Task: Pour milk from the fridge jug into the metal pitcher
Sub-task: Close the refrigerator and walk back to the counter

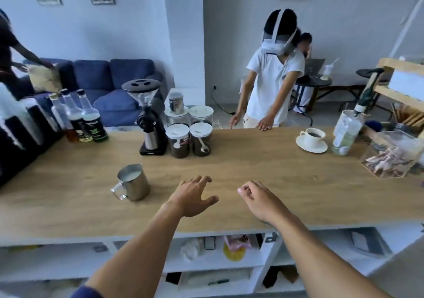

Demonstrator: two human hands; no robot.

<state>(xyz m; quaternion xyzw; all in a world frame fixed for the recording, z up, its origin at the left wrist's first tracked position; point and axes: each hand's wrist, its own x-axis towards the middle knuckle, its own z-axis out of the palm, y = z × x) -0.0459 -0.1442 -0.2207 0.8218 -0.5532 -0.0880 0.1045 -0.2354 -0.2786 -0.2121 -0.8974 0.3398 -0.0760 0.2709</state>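
Note:
The metal pitcher (134,183) stands upright on the wooden counter (252,166), left of centre, with white milk inside and its handle toward me. My left hand (193,195) hovers over the counter a little right of the pitcher, fingers spread, holding nothing. My right hand (258,197) is further right, fingers curled loosely inward, nothing in it. No fridge jug is in view.
Behind the pitcher stand a coffee grinder (150,120) and several lidded jars (190,134). Syrup bottles (79,116) line the far left. A coffee cup on a saucer (313,138), a clear bottle (346,132) and an acrylic box (394,154) sit at the right. A person (268,84) stands across the counter.

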